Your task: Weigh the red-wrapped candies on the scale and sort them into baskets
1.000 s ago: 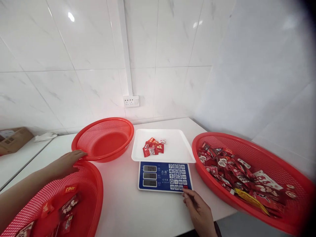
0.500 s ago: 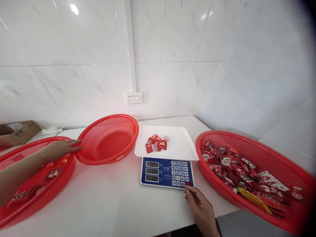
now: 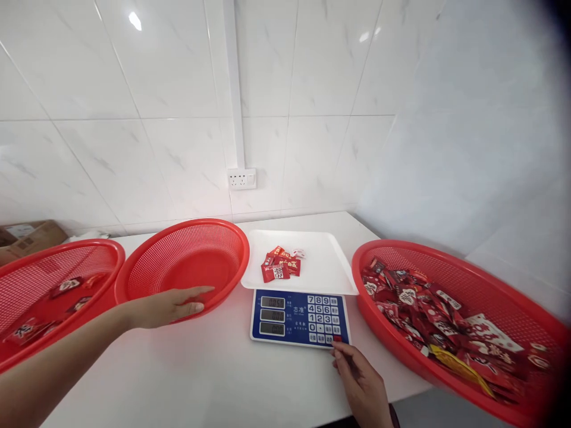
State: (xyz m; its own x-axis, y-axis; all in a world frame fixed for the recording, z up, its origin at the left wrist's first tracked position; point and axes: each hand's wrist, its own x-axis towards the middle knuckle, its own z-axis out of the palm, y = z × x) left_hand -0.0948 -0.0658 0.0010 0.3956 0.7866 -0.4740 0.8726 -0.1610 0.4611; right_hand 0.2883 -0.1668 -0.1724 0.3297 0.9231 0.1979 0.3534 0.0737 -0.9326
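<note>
A blue-faced digital scale [image 3: 298,318] stands on the white counter, its white tray [image 3: 321,270] carrying a small heap of red candy packets [image 3: 280,265]. My right hand [image 3: 360,386] rests at the scale's near right corner, a fingertip by the red key, the other fingers curled. My left hand [image 3: 167,306] lies flat with fingers stretched out on the near rim of an empty red mesh basket [image 3: 187,261] left of the scale.
A large red basket [image 3: 491,285] full of red candy packets sits at the right. Another red basket [image 3: 96,255] with a few packets is at the far left. Cardboard boxes [image 3: 31,235] lie behind it. A wall socket [image 3: 241,179] sits above the scale.
My left hand left the far-left basket, which slid away leftward, and came to the empty basket's near rim. The scale's top reading changed. My right hand stayed put.
</note>
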